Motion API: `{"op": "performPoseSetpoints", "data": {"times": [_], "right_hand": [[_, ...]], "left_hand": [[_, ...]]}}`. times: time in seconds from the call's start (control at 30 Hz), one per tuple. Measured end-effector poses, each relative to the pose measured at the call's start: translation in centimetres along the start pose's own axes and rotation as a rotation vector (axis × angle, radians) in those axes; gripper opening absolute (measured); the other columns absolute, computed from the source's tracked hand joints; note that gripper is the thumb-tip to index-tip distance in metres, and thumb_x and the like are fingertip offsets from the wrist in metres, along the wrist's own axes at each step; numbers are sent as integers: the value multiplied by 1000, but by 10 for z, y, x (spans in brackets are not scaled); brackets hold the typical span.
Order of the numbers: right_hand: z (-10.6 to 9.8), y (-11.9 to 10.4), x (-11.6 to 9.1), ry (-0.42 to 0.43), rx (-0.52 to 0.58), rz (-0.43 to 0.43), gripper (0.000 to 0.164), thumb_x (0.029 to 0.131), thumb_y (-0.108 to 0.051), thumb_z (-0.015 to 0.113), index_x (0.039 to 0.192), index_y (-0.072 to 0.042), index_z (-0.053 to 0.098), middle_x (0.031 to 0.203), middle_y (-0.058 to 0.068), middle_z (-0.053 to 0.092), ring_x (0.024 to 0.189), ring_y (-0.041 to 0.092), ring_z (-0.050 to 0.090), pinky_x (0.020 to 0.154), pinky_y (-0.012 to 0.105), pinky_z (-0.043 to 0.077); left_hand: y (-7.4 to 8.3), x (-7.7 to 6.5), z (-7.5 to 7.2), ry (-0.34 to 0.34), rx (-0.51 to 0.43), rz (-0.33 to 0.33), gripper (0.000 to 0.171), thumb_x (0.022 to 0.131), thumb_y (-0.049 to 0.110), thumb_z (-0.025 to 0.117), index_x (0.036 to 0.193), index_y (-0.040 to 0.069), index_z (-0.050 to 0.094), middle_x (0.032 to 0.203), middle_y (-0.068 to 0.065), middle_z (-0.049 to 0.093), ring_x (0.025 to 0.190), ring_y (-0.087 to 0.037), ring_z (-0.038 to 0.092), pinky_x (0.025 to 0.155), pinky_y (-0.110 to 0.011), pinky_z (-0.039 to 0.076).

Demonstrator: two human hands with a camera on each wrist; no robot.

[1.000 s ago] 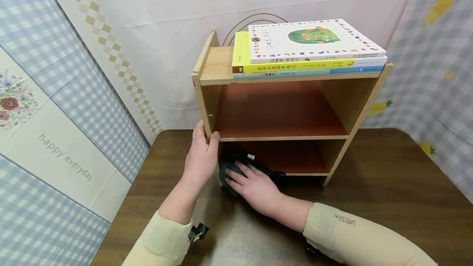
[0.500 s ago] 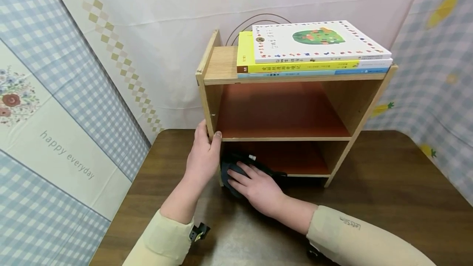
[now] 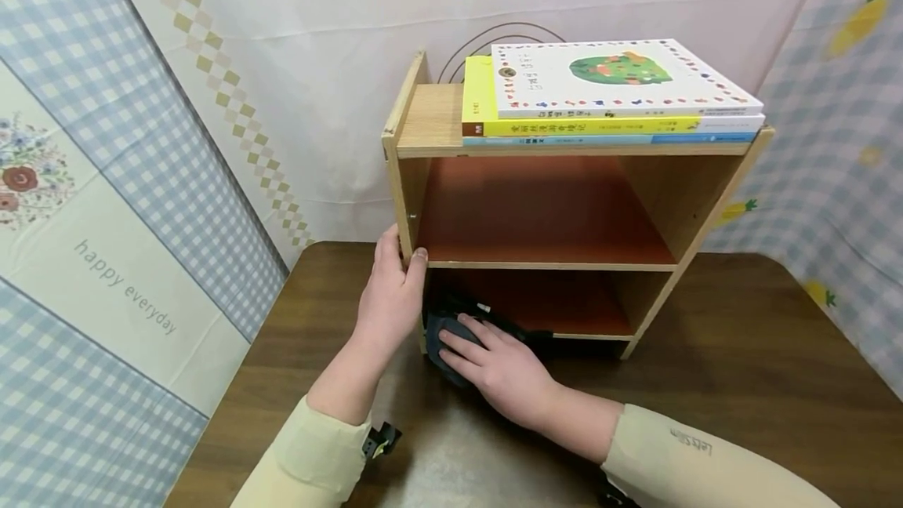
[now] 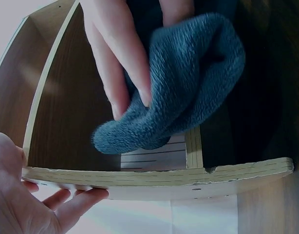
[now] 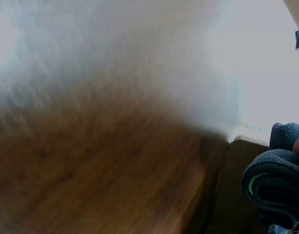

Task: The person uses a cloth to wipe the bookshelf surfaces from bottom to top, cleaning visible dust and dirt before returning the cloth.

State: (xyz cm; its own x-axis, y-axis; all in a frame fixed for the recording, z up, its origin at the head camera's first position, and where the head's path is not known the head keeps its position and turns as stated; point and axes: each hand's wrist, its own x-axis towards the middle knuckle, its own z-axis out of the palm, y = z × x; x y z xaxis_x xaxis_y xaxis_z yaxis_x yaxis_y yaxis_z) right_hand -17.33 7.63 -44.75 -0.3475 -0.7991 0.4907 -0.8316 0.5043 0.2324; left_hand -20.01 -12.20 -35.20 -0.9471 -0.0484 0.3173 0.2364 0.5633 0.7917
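Note:
My left hand grips the left side panel of a small wooden shelf, thumb at its front edge and fingers along the outer face. In my right hand is a dark blue, fuzzy cloth, bunched and folded. The hand holds it at the lower left compartment, close to the inside of the left panel. In the left wrist view, fingers lie on both sides of the cloth, above the panel's edge. Layered folds of the cloth show at the right edge of the right wrist view.
Several books lie stacked on the shelf's top board, a white one uppermost. The shelf stands on a dark brown wooden table. A patterned cloth backdrop hangs behind, with checked fabric at both sides.
The head view has shifted a little, so the shelf and books appear farther right. My right hand and the cloth have moved slightly toward me. The left hand keeps its hold on the panel.

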Motion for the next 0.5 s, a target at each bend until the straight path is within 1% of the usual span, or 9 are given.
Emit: {"op": "performPoseSetpoints", "data": {"times": [0.1, 0.3, 0.5], "right_hand": [[-1, -6, -2, 9, 8, -29, 49, 82, -8, 80, 129, -17, 67, 142, 3, 56, 136, 32, 45, 99, 44, 48], [0, -18, -2, -37, -28, -78, 51, 83, -12, 80, 131, -18, 65, 143, 2, 54, 135, 34, 44, 102, 43, 45], [0, -24, 8, -99, -54, -59, 51, 86, -14, 78, 134, -20, 64, 146, 0, 50, 136, 34, 43, 103, 42, 44]], "left_hand": [[1, 0, 0, 4, 1, 3, 53, 105, 38, 40, 154, 22, 26, 139, -5, 41, 121, -25, 53, 94, -53, 46], [1, 0, 0, 16, 3, 1, 53, 105, 37, 41, 153, 22, 28, 139, -4, 42, 121, -25, 52, 95, -55, 45], [0, 0, -1, 12, 2, 3, 53, 105, 38, 41, 154, 23, 27, 140, -3, 41, 122, -25, 52, 95, -55, 45]]}}
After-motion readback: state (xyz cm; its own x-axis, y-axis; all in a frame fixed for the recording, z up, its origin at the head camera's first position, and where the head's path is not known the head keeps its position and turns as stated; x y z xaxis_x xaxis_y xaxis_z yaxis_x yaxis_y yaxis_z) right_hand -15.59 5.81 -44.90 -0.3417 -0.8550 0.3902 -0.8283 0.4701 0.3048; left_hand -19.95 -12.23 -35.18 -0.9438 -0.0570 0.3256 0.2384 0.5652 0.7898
